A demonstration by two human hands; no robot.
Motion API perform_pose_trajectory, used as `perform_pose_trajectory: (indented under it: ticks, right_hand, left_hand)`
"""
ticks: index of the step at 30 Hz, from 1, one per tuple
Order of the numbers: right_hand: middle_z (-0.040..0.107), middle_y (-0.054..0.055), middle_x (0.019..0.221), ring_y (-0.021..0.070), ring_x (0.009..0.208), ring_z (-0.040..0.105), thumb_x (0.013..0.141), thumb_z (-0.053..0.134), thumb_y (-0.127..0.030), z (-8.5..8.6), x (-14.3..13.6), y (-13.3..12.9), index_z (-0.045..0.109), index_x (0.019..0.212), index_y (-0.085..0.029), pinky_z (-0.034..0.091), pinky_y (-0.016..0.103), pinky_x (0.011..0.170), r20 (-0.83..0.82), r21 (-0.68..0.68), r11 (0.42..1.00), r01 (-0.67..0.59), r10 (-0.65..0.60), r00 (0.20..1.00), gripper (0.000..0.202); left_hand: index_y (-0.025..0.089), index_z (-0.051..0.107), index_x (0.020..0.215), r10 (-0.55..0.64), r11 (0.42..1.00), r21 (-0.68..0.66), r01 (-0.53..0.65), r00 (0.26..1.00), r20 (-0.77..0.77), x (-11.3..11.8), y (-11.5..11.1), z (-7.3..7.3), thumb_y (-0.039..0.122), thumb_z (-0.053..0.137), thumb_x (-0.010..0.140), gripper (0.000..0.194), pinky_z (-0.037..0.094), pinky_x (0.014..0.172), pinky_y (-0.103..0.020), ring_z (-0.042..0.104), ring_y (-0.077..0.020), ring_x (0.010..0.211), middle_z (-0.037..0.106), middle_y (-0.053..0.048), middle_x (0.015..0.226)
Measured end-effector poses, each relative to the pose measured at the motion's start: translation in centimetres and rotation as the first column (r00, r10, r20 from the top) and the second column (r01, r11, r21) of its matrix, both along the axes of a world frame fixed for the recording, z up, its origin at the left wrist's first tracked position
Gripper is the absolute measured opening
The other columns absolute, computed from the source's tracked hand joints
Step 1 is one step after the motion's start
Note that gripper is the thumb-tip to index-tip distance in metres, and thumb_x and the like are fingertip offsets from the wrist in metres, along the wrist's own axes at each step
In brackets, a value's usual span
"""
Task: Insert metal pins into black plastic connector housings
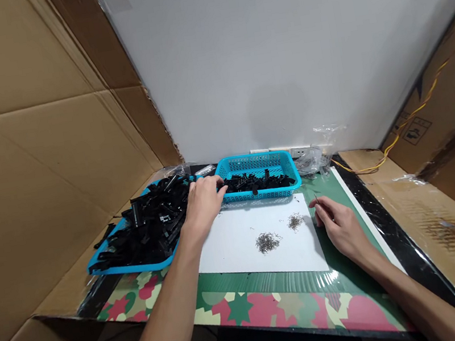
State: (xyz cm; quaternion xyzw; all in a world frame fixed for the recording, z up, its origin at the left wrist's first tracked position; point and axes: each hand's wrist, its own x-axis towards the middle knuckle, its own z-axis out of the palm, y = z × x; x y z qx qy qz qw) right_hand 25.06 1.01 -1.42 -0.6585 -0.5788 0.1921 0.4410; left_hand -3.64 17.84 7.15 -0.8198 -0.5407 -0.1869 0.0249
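Note:
My left hand (pixel 204 198) is over the near left corner of the far blue basket (pixel 257 194), fingers curled and thumb close to the index finger. Whatever it may hold is hidden. Small black parts (pixel 250 182) lie in that basket. My right hand (pixel 340 224) is closed in a pinch at the right edge of a white sheet (pixel 230 245), with a thin dark pointed piece (pixel 316 198) sticking up from the fingertips. On the sheet lie a larger pile of tiny metal pieces (pixel 267 242) and a smaller pile of metal pieces (pixel 295 221).
A blue tray (pixel 131 269) heaped with black parts (pixel 153 222) stands left, beside a cardboard wall (pixel 37 166). Clear plastic bags (pixel 312 163) lie behind on the right. A yellow cable (pixel 398 134) runs along the right side. The table edge has a patterned cover (pixel 267 314).

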Motion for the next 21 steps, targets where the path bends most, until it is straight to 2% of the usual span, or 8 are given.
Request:
perform_pose_trajectory:
  ticks: [3,6,10,14,17,21]
  right_hand:
    - [0.068,0.004,0.077,0.0214,0.070,0.061,0.100,0.043,-0.040,-0.5,0.6,0.6,0.067,0.092,-0.021,0.041,0.032,0.068,0.071,-0.037,0.999,-0.007,0.009,0.997,0.032]
    - [0.071,0.007,0.087,0.0233,0.079,0.063,0.094,0.047,-0.039,-0.8,0.6,0.8,0.069,0.089,-0.021,0.043,0.034,0.074,0.134,-0.077,0.996,-0.036,0.046,0.990,0.028]
    - [0.072,0.007,0.090,0.0248,0.083,0.064,0.088,0.055,-0.044,-0.8,0.1,0.8,0.072,0.092,-0.022,0.044,0.034,0.075,0.165,-0.134,0.989,-0.058,0.080,0.983,0.029]
    - [0.074,0.007,0.089,0.0254,0.081,0.065,0.086,0.054,-0.045,-0.7,0.2,0.8,0.074,0.090,-0.022,0.044,0.034,0.073,0.160,-0.161,0.985,-0.066,0.093,0.983,0.030]
    - [0.075,0.009,0.085,0.0261,0.076,0.066,0.085,0.054,-0.046,-0.7,0.5,0.8,0.074,0.087,-0.021,0.044,0.035,0.070,0.169,-0.179,0.981,-0.077,0.108,0.980,0.032]
    - [0.077,0.010,0.084,0.0266,0.074,0.067,0.085,0.053,-0.050,-0.4,0.8,0.6,0.076,0.087,-0.020,0.046,0.035,0.068,0.169,-0.196,0.978,-0.077,0.111,0.979,0.037]
  left_hand:
    - [0.016,0.078,0.107,0.014,1.000,-0.023,-0.014,1.000,-0.014,-0.4,-0.4,0.3,0.035,0.060,0.101,0.026,0.047,0.099,-0.044,0.070,-0.0336,0.109,0.079,-0.013,0.112]
    - [0.017,0.077,0.112,0.049,0.998,-0.033,-0.049,0.999,-0.012,-1.8,-0.6,1.1,0.037,0.050,0.104,0.035,0.049,0.094,-0.040,0.071,-0.0319,0.108,0.078,-0.013,0.116]
    - [0.020,0.077,0.113,0.137,0.990,-0.043,-0.138,0.990,-0.026,-5.7,-0.5,2.6,0.033,0.046,0.102,0.035,0.048,0.086,-0.038,0.071,-0.0317,0.104,0.079,-0.012,0.112]
    - [0.021,0.078,0.097,0.221,0.966,-0.114,-0.230,0.972,-0.084,-10.7,-0.7,3.7,0.031,0.055,0.094,0.025,0.045,0.070,-0.035,0.071,-0.0292,0.086,0.079,-0.010,0.097]
    - [0.023,0.077,0.086,0.227,0.949,-0.194,-0.248,0.966,-0.125,-13.4,-1.6,3.8,0.035,0.064,0.087,0.017,0.044,0.065,-0.032,0.070,-0.0252,0.078,0.079,-0.007,0.088]
    - [0.023,0.076,0.088,0.218,0.937,-0.241,-0.253,0.962,-0.163,-14.9,-3.1,2.9,0.041,0.065,0.088,0.021,0.043,0.065,-0.031,0.071,-0.0238,0.079,0.079,-0.005,0.091]
